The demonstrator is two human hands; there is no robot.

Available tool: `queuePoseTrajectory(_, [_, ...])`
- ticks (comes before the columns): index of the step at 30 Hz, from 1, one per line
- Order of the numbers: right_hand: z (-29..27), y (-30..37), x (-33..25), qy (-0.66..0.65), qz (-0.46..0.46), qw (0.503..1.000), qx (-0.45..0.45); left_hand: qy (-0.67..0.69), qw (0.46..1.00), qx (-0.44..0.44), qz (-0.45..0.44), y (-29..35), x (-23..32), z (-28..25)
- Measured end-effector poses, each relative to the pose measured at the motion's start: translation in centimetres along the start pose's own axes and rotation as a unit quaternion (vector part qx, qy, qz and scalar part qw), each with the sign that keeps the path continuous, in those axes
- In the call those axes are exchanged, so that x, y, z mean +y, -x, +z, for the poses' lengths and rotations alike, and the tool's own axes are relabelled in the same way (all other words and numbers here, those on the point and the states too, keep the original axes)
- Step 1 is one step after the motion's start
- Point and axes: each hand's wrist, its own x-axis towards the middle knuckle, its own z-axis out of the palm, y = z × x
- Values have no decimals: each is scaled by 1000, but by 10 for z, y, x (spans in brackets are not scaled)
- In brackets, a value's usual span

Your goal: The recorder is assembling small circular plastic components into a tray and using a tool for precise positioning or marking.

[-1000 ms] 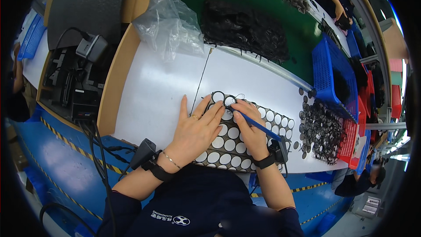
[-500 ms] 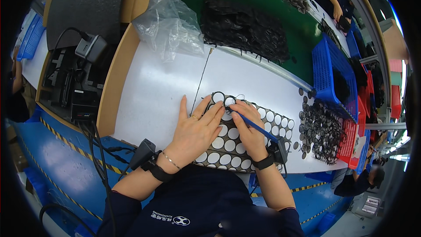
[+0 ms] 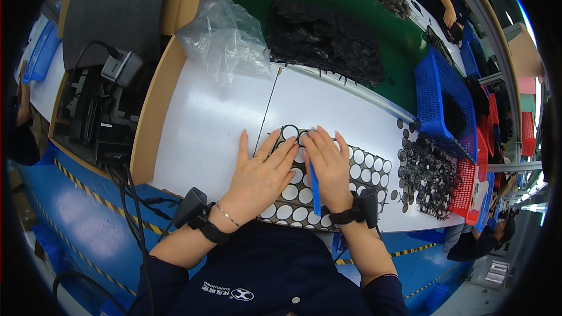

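A dark sheet (image 3: 384, 156) carrying rows of round white discs (image 3: 304, 195) lies on the white table in front of me. My left hand (image 3: 261, 177) rests open over its left side, fingers stretched, fingertips near the far left corner. A thin black ring (image 3: 289, 133) sits around a corner disc, beside those fingertips. In my right hand (image 3: 329, 169) is a slim blue stick-like tool (image 3: 315, 190), its rear end pointing toward me. The right fingertips press on the far edge of the sheet, close to the left ones. The tool's tip is hidden under the fingers.
Loose black rings (image 3: 427, 167) lie piled to the right, beside a red basket (image 3: 466, 184) and a blue basket (image 3: 433, 102). A heap of black parts (image 3: 325, 41) covers the green surface beyond. Left stand a cardboard box (image 3: 153, 111) with electronics and a clear plastic bag (image 3: 225, 41).
My right hand has turned, and the blue tool has swung from slanting right to pointing almost straight toward me. The right fingers now lie flatter over the far edge. My left hand stays put.
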Motion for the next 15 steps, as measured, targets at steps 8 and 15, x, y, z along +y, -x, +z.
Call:
queuePoseTrajectory(8, [-18,-10,32,-192,205,954,107,12,1000,6,2,2,-3,1])
queuePoseTrajectory(15, [-1,-12,-3,-313,178,933,-4,-26,1000,6,-14,13,-19,-9])
